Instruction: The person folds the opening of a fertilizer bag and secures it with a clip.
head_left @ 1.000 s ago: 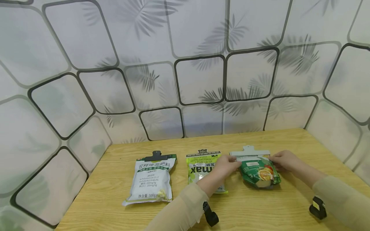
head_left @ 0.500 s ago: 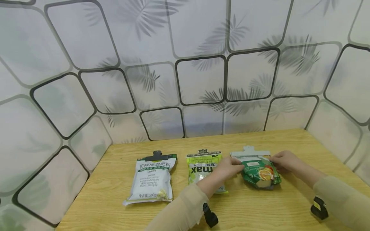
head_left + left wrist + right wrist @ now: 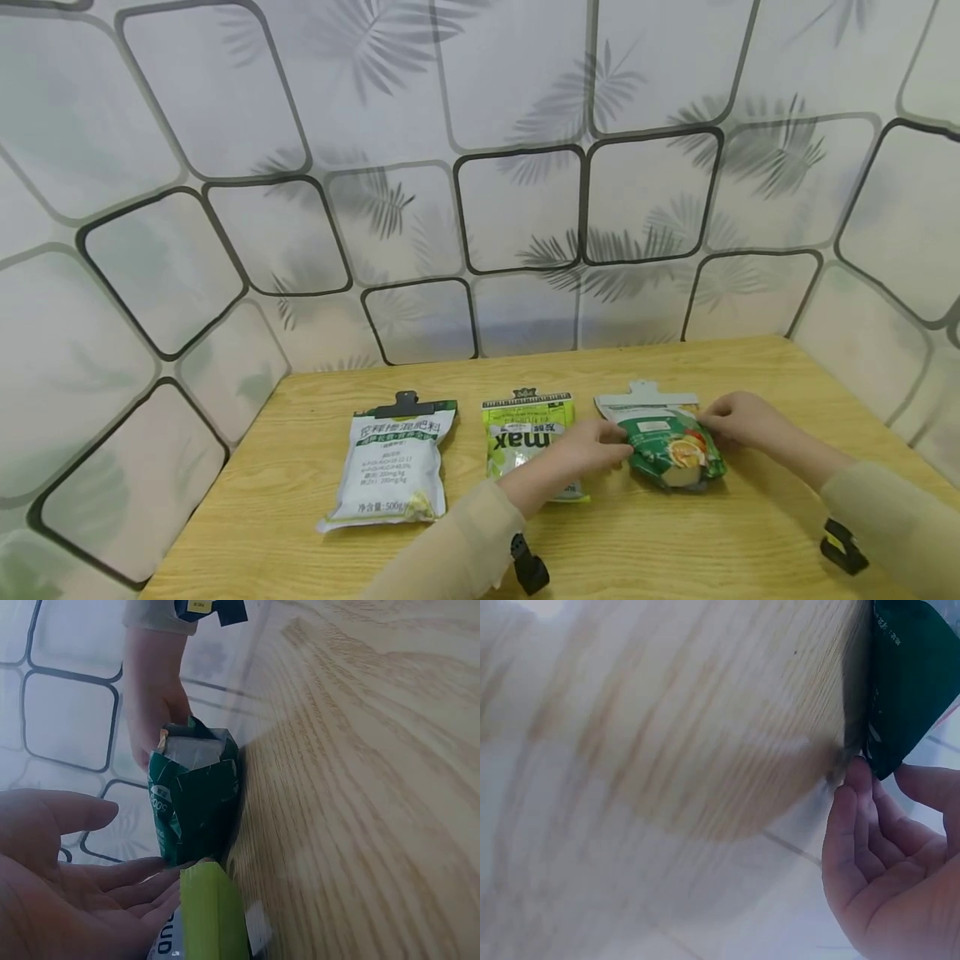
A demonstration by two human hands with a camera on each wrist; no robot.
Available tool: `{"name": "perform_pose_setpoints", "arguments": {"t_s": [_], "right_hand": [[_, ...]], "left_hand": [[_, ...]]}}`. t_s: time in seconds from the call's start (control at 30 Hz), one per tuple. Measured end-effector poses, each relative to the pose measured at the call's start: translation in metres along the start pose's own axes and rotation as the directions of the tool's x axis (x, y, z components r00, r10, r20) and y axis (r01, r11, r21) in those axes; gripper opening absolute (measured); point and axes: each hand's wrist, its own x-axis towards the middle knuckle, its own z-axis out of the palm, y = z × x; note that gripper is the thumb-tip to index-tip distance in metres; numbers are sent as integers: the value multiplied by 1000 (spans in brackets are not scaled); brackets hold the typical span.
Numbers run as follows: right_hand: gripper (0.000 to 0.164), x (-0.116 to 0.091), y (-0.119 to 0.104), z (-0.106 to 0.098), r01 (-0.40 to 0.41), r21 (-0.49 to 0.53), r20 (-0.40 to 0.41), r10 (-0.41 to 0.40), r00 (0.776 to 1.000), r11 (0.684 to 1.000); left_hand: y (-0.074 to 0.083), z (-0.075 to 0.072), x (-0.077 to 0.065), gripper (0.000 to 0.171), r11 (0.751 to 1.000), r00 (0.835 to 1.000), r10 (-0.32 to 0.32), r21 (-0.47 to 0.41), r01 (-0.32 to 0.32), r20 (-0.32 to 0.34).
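On the wooden table, a green bag (image 3: pixel 667 450) with fruit printed on it lies under a white clip (image 3: pixel 647 397) along its top edge. My right hand (image 3: pixel 746 421) pinches the bag's right edge; the right wrist view shows thumb and fingers (image 3: pixel 881 814) at a corner of it. My left hand (image 3: pixel 588 450) reaches over a yellow-green bag (image 3: pixel 517 442) towards the green bag's left side. In the left wrist view the left palm (image 3: pixel 82 900) is turned up with thumb and fingers apart, holding nothing. Whether its fingertips touch the green bag, I cannot tell.
A white bag (image 3: pixel 393 471) with a black clip (image 3: pixel 406 406) lies at the left of the table (image 3: pixel 660 550). The yellow-green bag has a dark clip (image 3: pixel 526 393) at its top. A patterned curtain (image 3: pixel 517 208) stands behind the table and along both sides.
My left hand's fingers have loosened and spread at the green bag's left edge, sinking slightly towards me. The right hand stays at the right edge, and the bags lie nearly where they were.
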Motion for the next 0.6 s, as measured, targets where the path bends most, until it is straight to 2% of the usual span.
{"name": "perform_pose_setpoints", "arguments": {"t_s": [0.13, 0.3, 0.43, 0.6], "right_hand": [[28, -5, -5, -4, 54, -118, -12, -56, 998, 992], [23, -10, -12, -7, 70, -210, -29, -78, 997, 975], [20, -13, -19, -8, 85, -288, -55, -105, 993, 954], [15, -17, -29, -6, 126, -354, -84, -166, 983, 927]], "left_hand": [[-1, -1, -3, 40, 996, 1000, 25, 81, -26, 7], [0, -2, -11, 38, 988, 999, 47, 147, -50, 26], [-2, -6, -21, 38, 986, 995, 88, 136, -94, 55], [-8, -19, -39, 37, 987, 988, 127, 90, -135, 91]]}}
